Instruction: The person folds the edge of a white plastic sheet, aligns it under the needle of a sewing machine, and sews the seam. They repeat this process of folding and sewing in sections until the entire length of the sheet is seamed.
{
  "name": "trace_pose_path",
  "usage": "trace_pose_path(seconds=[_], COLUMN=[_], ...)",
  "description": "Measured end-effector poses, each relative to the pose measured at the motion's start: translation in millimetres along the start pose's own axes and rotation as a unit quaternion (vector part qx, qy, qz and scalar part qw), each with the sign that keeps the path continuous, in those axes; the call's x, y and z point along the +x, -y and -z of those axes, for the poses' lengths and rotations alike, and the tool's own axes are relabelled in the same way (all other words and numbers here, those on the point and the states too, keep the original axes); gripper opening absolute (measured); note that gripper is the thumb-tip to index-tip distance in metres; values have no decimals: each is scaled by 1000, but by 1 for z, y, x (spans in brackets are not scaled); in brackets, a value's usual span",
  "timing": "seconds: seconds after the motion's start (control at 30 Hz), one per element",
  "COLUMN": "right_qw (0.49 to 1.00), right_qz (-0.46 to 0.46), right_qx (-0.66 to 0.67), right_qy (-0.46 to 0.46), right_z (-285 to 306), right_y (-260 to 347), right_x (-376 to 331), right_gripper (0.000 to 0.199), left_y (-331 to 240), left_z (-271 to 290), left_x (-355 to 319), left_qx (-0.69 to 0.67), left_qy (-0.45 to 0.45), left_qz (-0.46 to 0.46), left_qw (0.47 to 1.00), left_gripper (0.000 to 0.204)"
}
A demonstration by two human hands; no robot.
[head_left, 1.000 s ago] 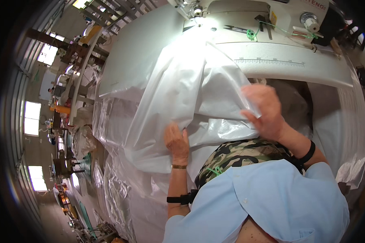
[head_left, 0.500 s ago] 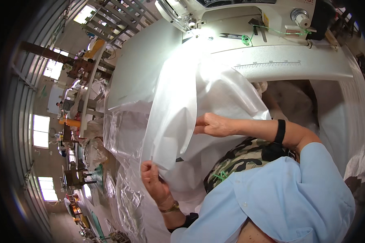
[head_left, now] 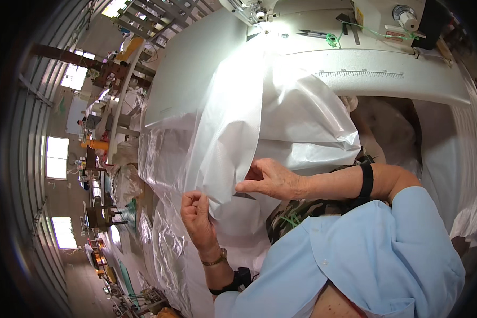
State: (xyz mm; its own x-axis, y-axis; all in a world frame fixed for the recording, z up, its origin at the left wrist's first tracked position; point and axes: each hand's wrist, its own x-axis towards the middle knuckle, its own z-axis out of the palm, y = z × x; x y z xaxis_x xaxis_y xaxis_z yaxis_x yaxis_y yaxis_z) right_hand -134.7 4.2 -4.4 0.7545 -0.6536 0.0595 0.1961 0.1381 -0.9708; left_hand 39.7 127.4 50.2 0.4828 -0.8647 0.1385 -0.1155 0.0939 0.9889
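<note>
A glossy white plastic-like sheet (head_left: 225, 138) runs from under the sewing machine's head (head_left: 258, 11) down toward my lap, with a long folded edge. My left hand (head_left: 199, 214) is closed in a pinch on the sheet's lower left corner. To the right of it, my right hand (head_left: 273, 180) grips the fold's right edge, its thumb stretched across toward the left and its fingertips partly hidden by the sheet. More of the sheet bulges up beyond my right hand. Bright lamp light washes out the part near the needle.
The machine table (head_left: 191, 69) has a printed ruler scale (head_left: 358, 73) along its front. A pair of dark snips (head_left: 314, 34), green thread (head_left: 332, 40) and a dark metal tool (head_left: 350, 26) lie beside the machine. Clear crinkled plastic (head_left: 167, 233) hangs at the left.
My right hand has shifted lower along the edge, and its thumb is now stretched out. My left hand has risen slightly with the corner. The whole view has tilted down a little.
</note>
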Motion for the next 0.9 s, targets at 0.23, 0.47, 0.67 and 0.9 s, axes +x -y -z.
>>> trace_pose_path(seconds=[0.23, 0.47, 0.67, 0.9], right_qw=[994, 971, 973, 892], right_qz=[-70, 206, 101, 203], right_qx=[79, -76, -172, -380], right_qy=[7, 94, 117, 137], right_z=[-4, 11, -15, -14], right_y=[-13, -4, 10, 14], right_x=[1, -25, -30, -27], right_gripper=[35, 30, 23, 24], left_y=[-3, 32, 18, -15], left_z=[0, 16, -12, -32], left_x=[-2, 28, 26, 24], left_qx=[121, 355, 588, 213], left_qy=[-60, 81, 178, 203], left_qz=[-67, -162, -330, 46], left_qw=[989, 917, 717, 955], left_gripper=[6, 7, 13, 11])
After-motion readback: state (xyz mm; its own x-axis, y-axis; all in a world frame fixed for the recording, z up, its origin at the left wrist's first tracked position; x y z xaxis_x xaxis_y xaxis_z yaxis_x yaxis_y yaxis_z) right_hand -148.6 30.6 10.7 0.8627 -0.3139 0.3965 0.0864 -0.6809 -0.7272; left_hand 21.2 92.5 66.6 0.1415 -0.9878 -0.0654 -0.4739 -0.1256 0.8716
